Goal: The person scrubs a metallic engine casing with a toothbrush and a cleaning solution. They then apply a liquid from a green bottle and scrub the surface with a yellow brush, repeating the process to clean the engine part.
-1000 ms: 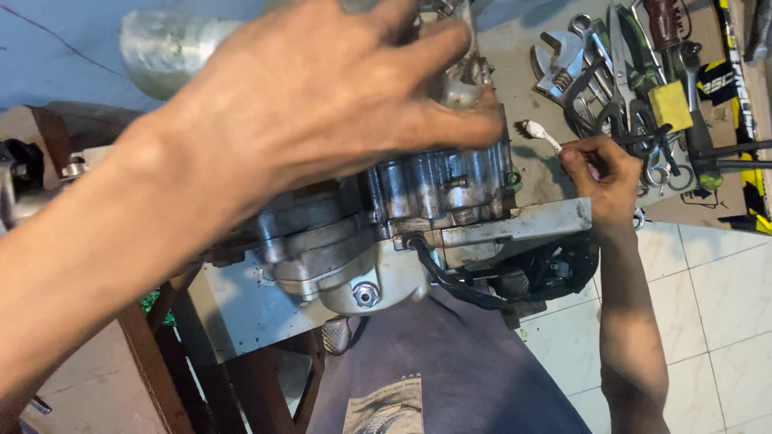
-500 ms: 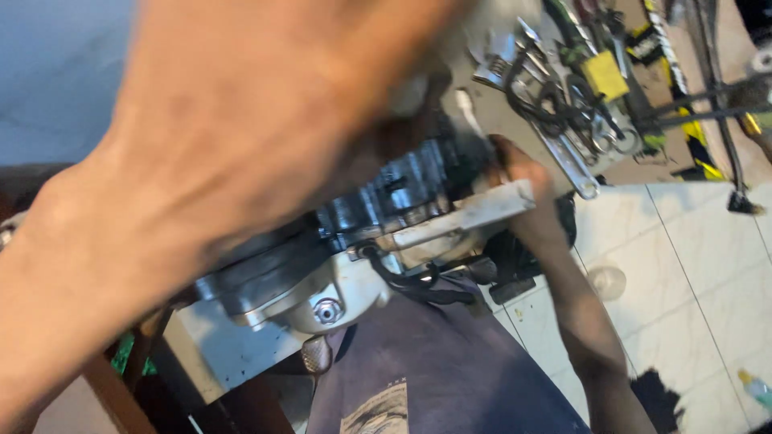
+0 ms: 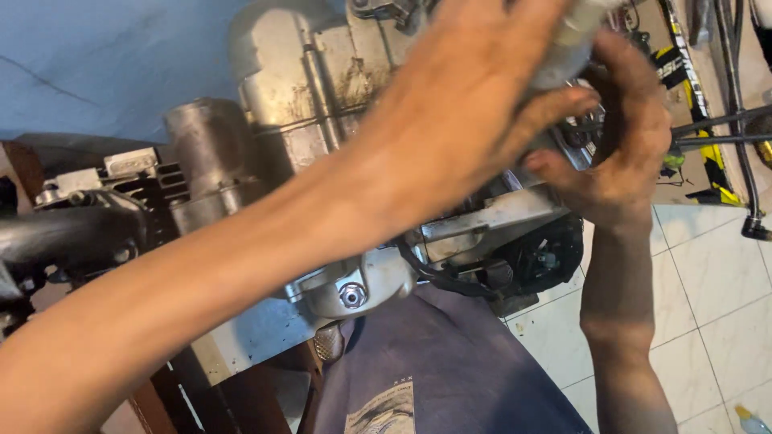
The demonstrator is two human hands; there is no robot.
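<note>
We have both hands up on the far side of a bare motorcycle engine [image 3: 322,104] that stands on the bench [image 3: 241,341] in front of us. Our left hand [image 3: 474,104] reaches across the silver crankcase, its fingers [image 3: 555,108] curled loosely around a pale, rounded part [image 3: 575,40] at the upper right of the engine; only a small piece of that part shows past the knuckles, so we cannot tell what it is. Our right hand [image 3: 623,153] comes up from the tiled floor [image 3: 708,273] side and cups the same spot from the other side, palm turned inward, fingers bent and half closed. Whether it grips anything or only steadies the case is hidden behind the left hand.

As for progress, we judge the work to be midway. The engine is out of any frame, its side cover [image 3: 354,293] with the hex bolt is on, and the finned cylinder [image 3: 161,189] and the dull grey cylindrical housing [image 3: 205,153] beside it sit in place at the left. The pale part is not yet free of our hands, so the step at the right end is unfinished. Tools and cables [image 3: 724,128] lie well apart on the floor at the upper right, none of them in hand.
</note>
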